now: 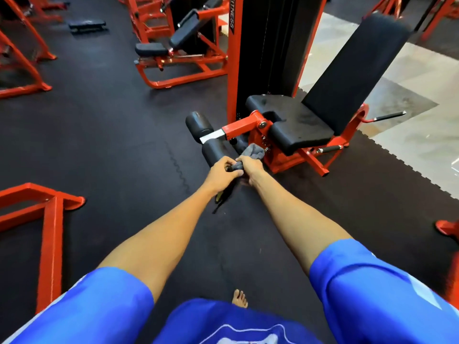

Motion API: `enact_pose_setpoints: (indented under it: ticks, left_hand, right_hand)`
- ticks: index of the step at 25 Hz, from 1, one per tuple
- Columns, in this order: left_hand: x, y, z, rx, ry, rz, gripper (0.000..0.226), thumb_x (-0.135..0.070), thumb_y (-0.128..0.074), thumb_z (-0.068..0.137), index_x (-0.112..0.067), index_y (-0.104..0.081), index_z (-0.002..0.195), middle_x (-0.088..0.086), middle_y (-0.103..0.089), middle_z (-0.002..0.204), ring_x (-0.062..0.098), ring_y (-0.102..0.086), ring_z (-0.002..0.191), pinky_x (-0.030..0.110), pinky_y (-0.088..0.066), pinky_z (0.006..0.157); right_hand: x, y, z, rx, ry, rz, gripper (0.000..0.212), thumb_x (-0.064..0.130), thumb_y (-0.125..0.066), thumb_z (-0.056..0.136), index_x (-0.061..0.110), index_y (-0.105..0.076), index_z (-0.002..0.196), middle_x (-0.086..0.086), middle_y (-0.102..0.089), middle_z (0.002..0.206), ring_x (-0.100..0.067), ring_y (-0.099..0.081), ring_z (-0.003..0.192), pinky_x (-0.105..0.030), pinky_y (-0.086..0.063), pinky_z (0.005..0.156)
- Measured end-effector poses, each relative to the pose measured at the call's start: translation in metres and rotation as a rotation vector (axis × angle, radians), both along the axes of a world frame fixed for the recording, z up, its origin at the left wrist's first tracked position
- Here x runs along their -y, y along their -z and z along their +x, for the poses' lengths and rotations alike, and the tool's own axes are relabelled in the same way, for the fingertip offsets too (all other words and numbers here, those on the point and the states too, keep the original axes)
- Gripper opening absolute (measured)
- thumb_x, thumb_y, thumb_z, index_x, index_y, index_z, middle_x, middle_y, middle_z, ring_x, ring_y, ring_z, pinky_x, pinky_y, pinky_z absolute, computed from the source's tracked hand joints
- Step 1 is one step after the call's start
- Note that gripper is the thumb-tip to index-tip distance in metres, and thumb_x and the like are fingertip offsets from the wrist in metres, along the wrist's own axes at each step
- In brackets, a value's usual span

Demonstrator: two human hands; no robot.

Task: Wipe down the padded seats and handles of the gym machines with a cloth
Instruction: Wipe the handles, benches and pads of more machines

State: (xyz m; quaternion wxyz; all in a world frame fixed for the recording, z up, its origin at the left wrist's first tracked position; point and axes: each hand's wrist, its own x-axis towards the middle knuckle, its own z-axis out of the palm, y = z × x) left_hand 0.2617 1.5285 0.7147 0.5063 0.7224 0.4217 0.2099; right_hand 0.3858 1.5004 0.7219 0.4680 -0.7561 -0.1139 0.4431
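You can read only one word, "FITNESS", in white capitals running vertically down a black strip (pixel 232 14). The strip sits on the orange upright (pixel 233 70) of the weight tower that belongs to the leg machine (pixel 293 120) in front of you. The top edge of the view cuts the strip off. The white emblem (pixel 248 336) on your blue shirt (pixel 372 294) is too blurred to read

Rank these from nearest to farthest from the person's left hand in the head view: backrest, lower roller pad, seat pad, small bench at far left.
1. Lower roller pad, just beyond the left hand, which grips the cloth.
2. Seat pad, ahead to the right.
3. Backrest, behind the seat, tilted back.
4. Small bench, across the floor, upper left.
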Motion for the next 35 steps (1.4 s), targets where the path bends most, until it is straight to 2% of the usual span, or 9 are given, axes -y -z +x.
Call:
enact_pose_setpoints:
  ticks: [3, 7, 14, 19, 24, 27, 30, 32, 35]
  left_hand:
    - [-0.033, 0.023, 0.017, 0.033, -0.011, -0.155, 0.011, -0.034, -0.064, 0.099, -0.023, -0.063, 0.102, 0.0, -0.072, 0.109, 0.016, -0.067, 0.104, 0.035, -0.053, 0.093]
    - [-0.086, 0.046, 0.033, 0.052, -0.219, -0.285, 0.015, -0.035, -0.045, 0.107, -0.026, -0.057, 0.108, -0.006, -0.07, 0.112, 0.011, -0.064, 0.106, 0.038, -0.051, 0.098]
    - [-0.204, 0.108, 0.067, 0.095, -0.373, -0.449, 0.015, -0.04, -0.039, 0.106, -0.033, -0.051, 0.099, -0.008, -0.064, 0.11, 0.013, -0.059, 0.101, 0.041, -0.046, 0.095]
    - [-0.251, 0.141, 0.083, 0.039, -0.411, -0.524, 0.03, -0.039, -0.033, 0.107, -0.024, -0.054, 0.123, -0.002, -0.057, 0.115, 0.01, -0.051, 0.093, 0.032, -0.039, 0.082]
    - [-0.287, 0.164, 0.092, 0.015, -0.419, -0.479, 0.043, -0.038, -0.031, 0.11, -0.023, -0.045, 0.148, -0.007, -0.046, 0.146, 0.009, -0.044, 0.127, 0.028, -0.033, 0.109]
    - [-0.304, 0.188, 0.103, -0.04, -0.451, -0.434, 0.044, -0.034, -0.031, 0.111, -0.021, -0.044, 0.151, -0.003, -0.037, 0.158, 0.014, -0.037, 0.143, 0.035, -0.026, 0.122]
    - [-0.308, 0.213, 0.118, -0.107, -0.457, -0.386, 0.047, -0.032, -0.029, 0.112, -0.022, -0.038, 0.156, -0.004, -0.024, 0.167, 0.013, -0.021, 0.153, 0.037, -0.015, 0.127]
    - [-0.305, 0.224, 0.125, -0.128, -0.466, -0.328, 0.047, -0.031, -0.028, 0.112, -0.026, -0.033, 0.159, -0.01, -0.017, 0.169, 0.007, -0.013, 0.154, 0.032, -0.011, 0.126]
    - [-0.296, 0.246, 0.135, -0.141, -0.514, -0.226, 0.05, -0.029, -0.028, 0.112, -0.032, -0.024, 0.161, -0.02, -0.008, 0.169, -0.002, -0.004, 0.153, 0.027, -0.008, 0.124]
  right_hand:
    - [-0.02, 0.032, 0.036, 0.188, -0.047, -0.058, 0.066, 0.042, -0.06, 0.069, 0.008, -0.062, 0.126, -0.018, -0.071, 0.12, -0.033, -0.068, 0.099, -0.041, -0.056, 0.08]
    - [-0.05, 0.049, 0.068, 0.317, -0.084, -0.135, 0.046, 0.038, -0.062, 0.089, 0.013, -0.061, 0.128, -0.015, -0.066, 0.127, -0.038, -0.061, 0.118, -0.044, -0.051, 0.1]
    - [-0.154, 0.09, 0.126, 0.416, -0.119, -0.284, 0.038, 0.035, -0.064, 0.087, 0.015, -0.062, 0.12, -0.014, -0.067, 0.123, -0.036, -0.064, 0.11, -0.043, -0.054, 0.092]
    - [-0.224, 0.098, 0.143, 0.592, -0.29, -0.406, 0.026, 0.032, -0.059, 0.09, 0.019, -0.063, 0.112, -0.009, -0.068, 0.119, -0.038, -0.065, 0.109, -0.04, -0.053, 0.088]
    - [-0.273, 0.117, 0.137, 0.729, -0.373, -0.408, 0.03, 0.029, -0.057, 0.092, 0.014, -0.061, 0.118, -0.01, -0.059, 0.123, -0.039, -0.061, 0.113, -0.048, -0.052, 0.093]
    - [-0.283, 0.153, 0.125, 0.69, -0.592, -0.365, 0.045, 0.036, -0.061, 0.093, 0.016, -0.058, 0.134, -0.011, -0.059, 0.133, -0.038, -0.058, 0.123, -0.047, -0.051, 0.098]
    - [-0.272, 0.192, 0.121, 0.609, -0.777, -0.313, 0.055, 0.052, -0.06, 0.096, 0.025, -0.054, 0.145, -0.003, -0.054, 0.145, -0.029, -0.051, 0.134, -0.045, -0.049, 0.103]
    - [-0.269, 0.212, 0.132, 0.736, -0.755, -0.208, 0.051, 0.058, -0.063, 0.093, 0.028, -0.06, 0.135, -0.001, -0.049, 0.141, -0.029, -0.044, 0.134, -0.048, -0.046, 0.105]
    - [-0.283, 0.239, 0.152, 0.73, -0.822, -0.083, 0.064, 0.07, -0.068, 0.084, 0.034, -0.053, 0.134, -0.004, -0.024, 0.161, -0.032, -0.022, 0.15, -0.049, -0.029, 0.12]
